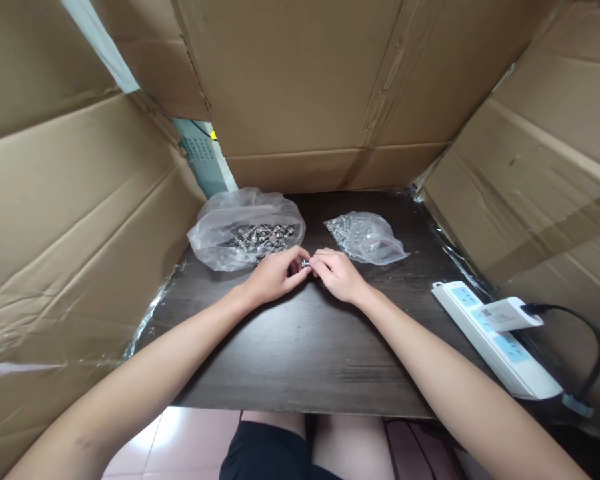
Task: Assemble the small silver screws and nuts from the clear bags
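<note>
My left hand and my right hand meet above the middle of the dark table. Between their fingertips is a small shiny metal screw, lying roughly level. The left thumb and forefinger pinch one end, and the right fingers close on the other. Fingers hide part of it, so its tip cannot be made out. Just behind my left hand stands an open clear plastic bag with many metal screws inside. Beyond my right hand lies a smaller clear bag of thin silvery metal pieces.
A white power strip with a plugged-in white adapter and black cable lies at the table's right side. Cardboard walls close in the back and both sides. The dark table ends at a front edge above my legs.
</note>
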The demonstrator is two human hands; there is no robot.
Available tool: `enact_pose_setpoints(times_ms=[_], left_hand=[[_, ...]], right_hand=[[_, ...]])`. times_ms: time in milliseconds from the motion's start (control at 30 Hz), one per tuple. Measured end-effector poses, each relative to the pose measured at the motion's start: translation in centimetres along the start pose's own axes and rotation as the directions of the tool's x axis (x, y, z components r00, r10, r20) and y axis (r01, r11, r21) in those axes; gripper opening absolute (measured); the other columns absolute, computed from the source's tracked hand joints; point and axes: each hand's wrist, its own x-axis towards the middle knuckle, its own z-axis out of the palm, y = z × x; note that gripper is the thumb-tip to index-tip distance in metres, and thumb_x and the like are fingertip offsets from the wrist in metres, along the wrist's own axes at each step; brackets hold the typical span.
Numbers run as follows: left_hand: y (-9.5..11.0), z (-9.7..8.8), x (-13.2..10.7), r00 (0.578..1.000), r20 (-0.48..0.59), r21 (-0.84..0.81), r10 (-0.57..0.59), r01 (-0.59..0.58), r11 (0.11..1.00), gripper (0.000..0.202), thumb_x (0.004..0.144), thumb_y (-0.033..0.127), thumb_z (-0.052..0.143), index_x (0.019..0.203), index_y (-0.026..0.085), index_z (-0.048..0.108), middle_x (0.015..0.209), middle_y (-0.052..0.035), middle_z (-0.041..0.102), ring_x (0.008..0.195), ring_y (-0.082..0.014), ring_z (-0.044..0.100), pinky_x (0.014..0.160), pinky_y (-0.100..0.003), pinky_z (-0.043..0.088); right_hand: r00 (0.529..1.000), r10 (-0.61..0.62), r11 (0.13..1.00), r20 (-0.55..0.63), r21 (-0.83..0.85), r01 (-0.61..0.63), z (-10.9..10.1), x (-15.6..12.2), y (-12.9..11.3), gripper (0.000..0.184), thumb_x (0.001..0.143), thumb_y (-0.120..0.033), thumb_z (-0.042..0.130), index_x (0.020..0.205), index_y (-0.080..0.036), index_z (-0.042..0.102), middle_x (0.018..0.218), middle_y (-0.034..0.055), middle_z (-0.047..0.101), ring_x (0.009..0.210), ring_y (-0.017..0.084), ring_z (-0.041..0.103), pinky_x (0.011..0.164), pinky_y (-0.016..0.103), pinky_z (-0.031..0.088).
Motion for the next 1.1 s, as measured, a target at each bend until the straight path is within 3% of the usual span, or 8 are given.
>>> enact_pose_setpoints(times_ms=[233,467,967,1100], left_hand=[[0.08,-0.09,-0.09,1.0,0.006,0.003,0.006,-0.006,1.0,0.017,0.095,0.031,0.061,0.107,0.019,0.06,0.078,0.0014,0.067,0.066,-0.0124,0.063,0.063,-0.023,0.047],[0.04,0.08,-0.02,1.0,0.007,0.02,-0.018,0.018,1.0,0.017,0.095,0.03,0.06,0.108,0.02,0.061,0.077,0.0019,0.067,0.065,-0.0125,0.064,0.063,-0.024,0.048],[0.11,-0.07,-0.02,1.0,0.008,0.018,-0.008,0.007,1.0,0.016,0.095,0.03,0.061,0.107,0.019,0.062,0.078,0.0011,0.068,0.066,-0.0129,0.064,0.064,-0.024,0.048],[0.08,-0.04,0.01,1.0,0.0,0.016,-0.008,0.008,1.0,0.016,0.095,0.029,0.061,0.108,0.02,0.062,0.078,0.0015,0.068,0.067,-0.0126,0.064,0.065,-0.024,0.049]], right_hand=[[0.999,0.008,1.0,-0.032,0.001,-0.008,0.21,-0.03,0.21,0.042,0.104,-0.027,0.041,0.063,-0.022,0.047,0.066,0.0019,0.056,0.07,0.018,0.053,0.072,0.034,0.038],[1.0,0.001,1.0,0.019,0.015,-0.001,-0.19,0.01,0.07,0.038,0.099,-0.018,0.043,0.062,-0.021,0.049,0.07,0.0025,0.059,0.074,0.018,0.053,0.075,0.033,0.039],[1.0,0.018,1.0,-0.022,0.005,-0.018,0.13,-0.01,0.17,0.043,0.105,-0.026,0.042,0.063,-0.022,0.049,0.067,0.0018,0.057,0.072,0.018,0.054,0.074,0.034,0.039],[1.0,0.003,1.0,0.014,0.025,-0.003,-0.03,0.01,0.08,0.039,0.102,-0.021,0.042,0.063,-0.021,0.049,0.07,0.0024,0.059,0.074,0.019,0.054,0.075,0.034,0.039]])
